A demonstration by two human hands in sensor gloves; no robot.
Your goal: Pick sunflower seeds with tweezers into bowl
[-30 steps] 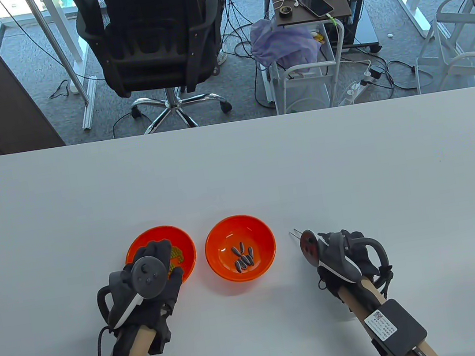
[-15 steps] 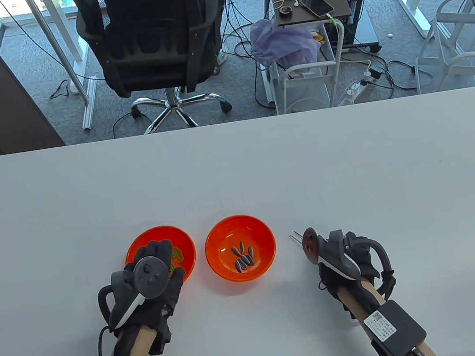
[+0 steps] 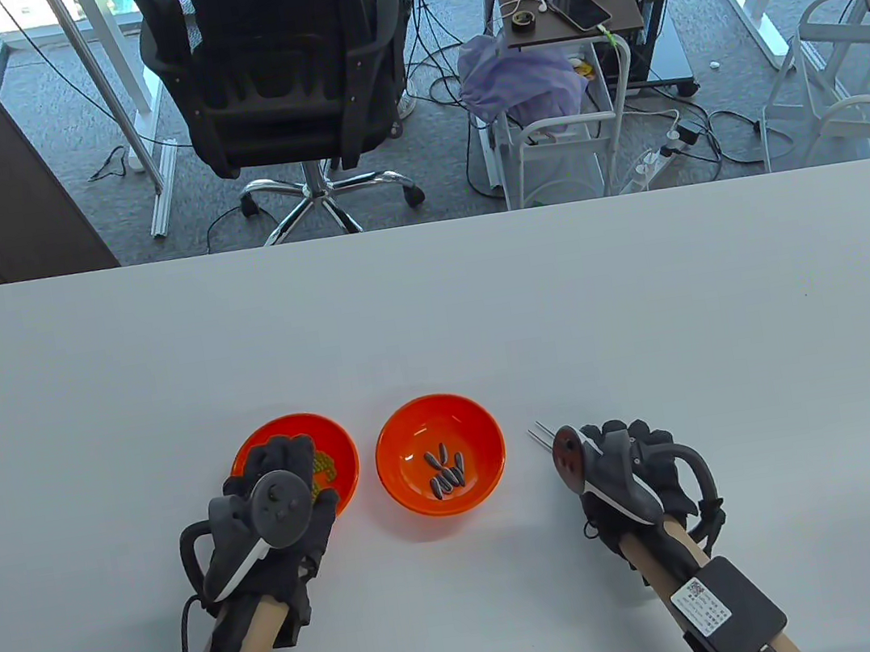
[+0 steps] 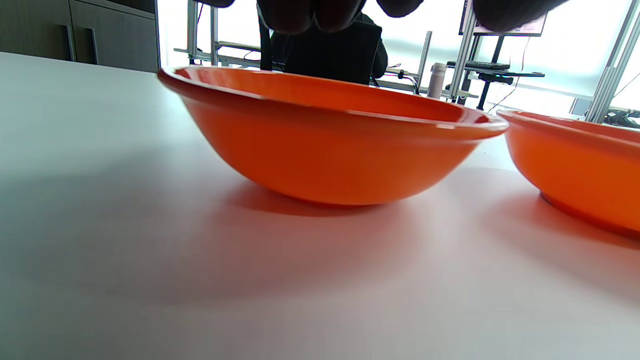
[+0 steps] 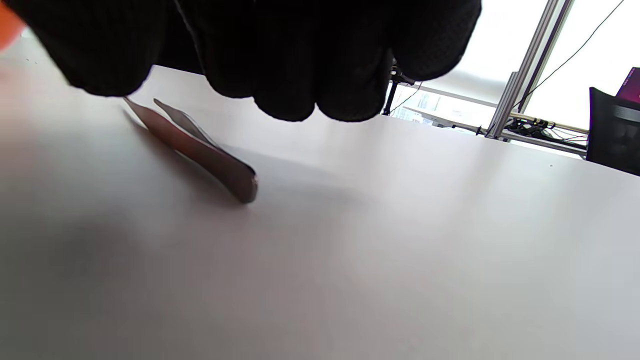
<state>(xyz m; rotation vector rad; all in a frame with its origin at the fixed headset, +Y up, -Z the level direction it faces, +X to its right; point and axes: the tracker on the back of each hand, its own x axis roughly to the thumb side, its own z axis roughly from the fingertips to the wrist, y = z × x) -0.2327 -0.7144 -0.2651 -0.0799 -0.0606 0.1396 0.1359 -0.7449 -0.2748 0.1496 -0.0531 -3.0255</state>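
Two orange bowls stand side by side. The right bowl (image 3: 485, 426) holds several dark sunflower seeds (image 3: 445, 472). My left hand (image 3: 302, 476) lies over the left bowl (image 3: 341, 444), fingers spread above it and thumb by its near rim; the left wrist view shows this bowl (image 4: 325, 145) with my fingertips (image 4: 305, 10) above the rim. Metal tweezers (image 3: 539, 435) lie on the table right of the bowls, tips pointing away. My right hand (image 3: 595, 439) is over their rear part, fingers curled down; in the right wrist view the tweezers (image 5: 200, 145) lie under my fingers (image 5: 280, 75). Whether the fingers grip them is hidden.
The left bowl holds something yellow-green (image 3: 323, 465), partly covered by my hand. The second bowl's wall (image 4: 575, 170) shows at the right of the left wrist view. The white table (image 3: 433, 310) stretches away beyond the bowls; an office chair (image 3: 281, 63) stands behind its far edge.
My right hand has shifted and tilted a little over the tweezers, whose tips barely moved. My left hand has slid slightly left on the left bowl. The seeds have not moved.
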